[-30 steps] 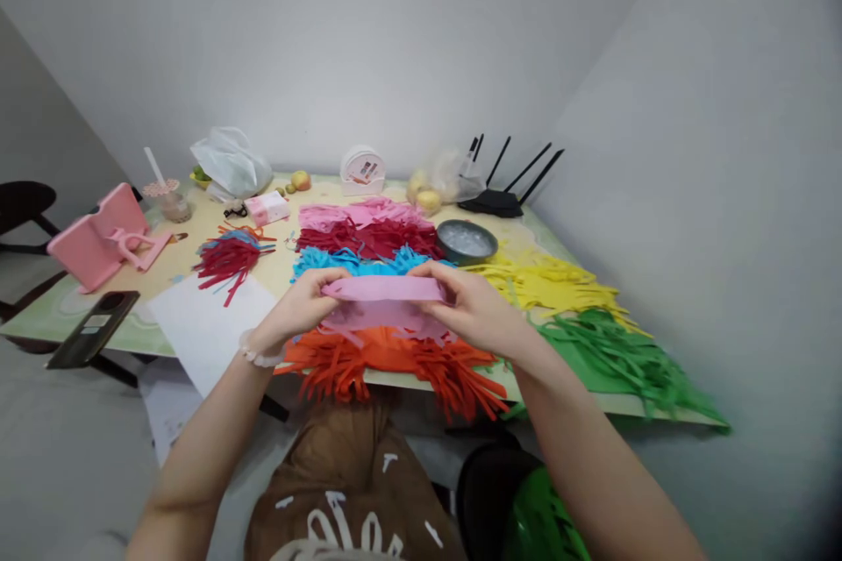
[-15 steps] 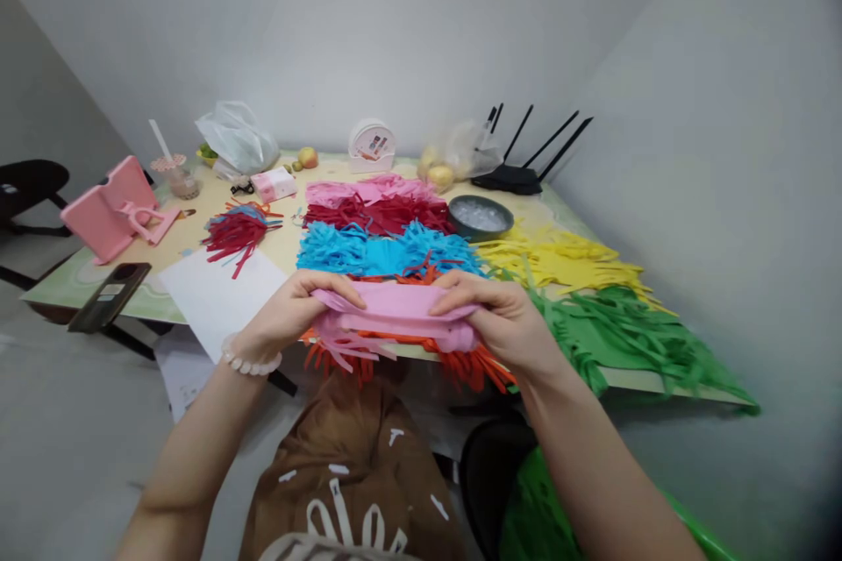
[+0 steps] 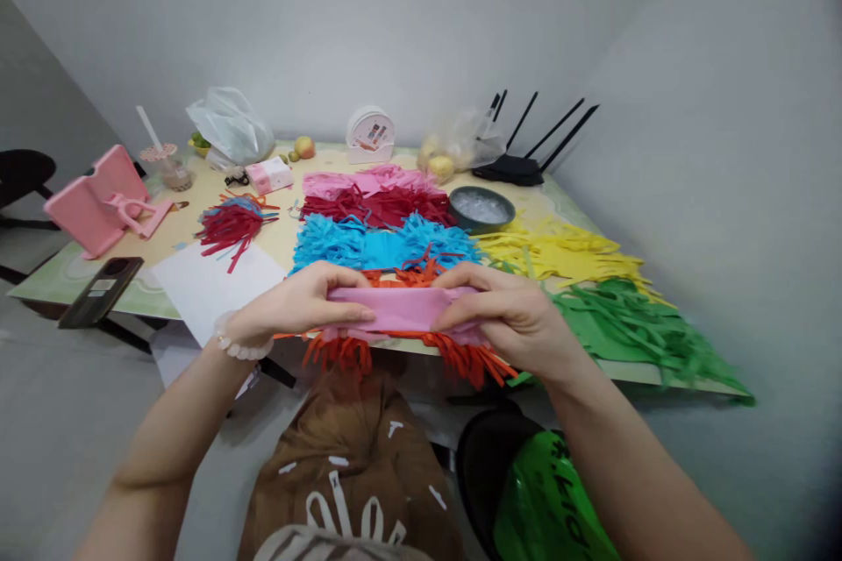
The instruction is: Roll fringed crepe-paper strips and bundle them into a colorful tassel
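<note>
I pinch one soft pink fringed strip (image 3: 403,308) at the table's near edge.
My left hand (image 3: 296,307) and right hand (image 3: 513,320) clamp its two ends, above one floppy orange fringe sheet (image 3: 408,349).

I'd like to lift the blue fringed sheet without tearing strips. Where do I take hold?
Probably grip the blue fringed sheet by its flat middle from above: loose strips curl up at both ends, and orange strips overlap its near edge.
</note>
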The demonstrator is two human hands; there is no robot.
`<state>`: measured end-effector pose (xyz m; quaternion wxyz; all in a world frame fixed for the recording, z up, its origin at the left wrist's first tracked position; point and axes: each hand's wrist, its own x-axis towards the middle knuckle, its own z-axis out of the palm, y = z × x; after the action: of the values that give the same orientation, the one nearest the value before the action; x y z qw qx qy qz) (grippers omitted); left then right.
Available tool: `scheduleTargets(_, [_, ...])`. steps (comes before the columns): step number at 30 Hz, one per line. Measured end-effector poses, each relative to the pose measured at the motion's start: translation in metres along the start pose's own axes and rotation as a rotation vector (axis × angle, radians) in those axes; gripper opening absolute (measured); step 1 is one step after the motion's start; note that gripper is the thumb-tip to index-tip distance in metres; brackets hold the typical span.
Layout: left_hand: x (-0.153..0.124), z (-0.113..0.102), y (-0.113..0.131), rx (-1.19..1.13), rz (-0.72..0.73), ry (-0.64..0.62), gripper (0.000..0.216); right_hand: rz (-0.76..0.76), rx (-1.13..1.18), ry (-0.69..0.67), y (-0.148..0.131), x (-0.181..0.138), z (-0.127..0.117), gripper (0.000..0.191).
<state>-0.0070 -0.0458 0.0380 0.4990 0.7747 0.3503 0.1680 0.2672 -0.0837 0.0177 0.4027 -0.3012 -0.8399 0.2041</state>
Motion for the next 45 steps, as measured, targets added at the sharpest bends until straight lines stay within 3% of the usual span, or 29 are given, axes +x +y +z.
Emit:
scheduleTargets(4, [0.006,0.004,0.000,0.079,-0.043,0.000,0.031,0.050,-0.027,-0.193,-0.002,0.002,-0.017,0.039])
scheduleTargets(6, [0.007,0.006,0.001,0.135,-0.012,0.026,0.030,0.126,-0.032,-0.247,-0.001,0.004,-0.021,0.051])
scheduleTargets(8, [0.007,0.009,0.002,0.195,0.011,0.035,0.029,0.211,-0.037,-0.211,0.001,0.007,-0.018,0.058])
scheduleTargets(11, [0.007,0.013,0.001,0.248,0.018,0.062,0.027,0.313,-0.029,-0.158,0.006,0.010,-0.003,0.017])
scheduleTargets(14, [0.006,0.015,-0.003,0.169,-0.014,0.111,0.026,0.376,0.047,-0.099,0.008,0.008,0.011,0.024])
scheduleTargets(19, [0.003,0.016,-0.013,-0.112,-0.015,0.246,0.026,0.456,0.197,0.098,0.007,-0.001,0.019,0.014])
scheduleTargets(23, [0.001,0.017,-0.025,-0.215,0.036,0.299,0.025,0.422,0.247,0.208,0.008,-0.008,0.023,0.011])
scheduleTargets(30, [0.002,0.020,-0.031,-0.343,0.129,0.260,0.021,0.302,0.380,0.237,0.013,-0.013,0.027,0.015])
scheduleTargets(34, [0.000,0.021,-0.022,-0.215,0.159,0.274,0.021,0.285,0.309,0.221,0.012,-0.011,0.027,0.016])
scheduleTargets(38, [0.001,0.026,-0.017,-0.021,0.157,0.376,0.027,0.242,0.156,0.234,0.008,-0.008,0.028,0.014])
scheduleTargets(40, [0.003,0.028,-0.017,-0.022,0.126,0.412,0.019,0.170,0.060,0.237,0.005,-0.007,0.029,0.015])
scheduleTargets(43, [0.008,0.027,-0.014,-0.077,0.057,0.348,0.030,0.048,-0.041,0.201,0.002,-0.007,0.028,0.015])
scheduleTargets(45, [0.011,0.025,-0.013,-0.081,0.007,0.262,0.025,-0.001,-0.085,0.158,0.001,-0.007,0.027,0.015])
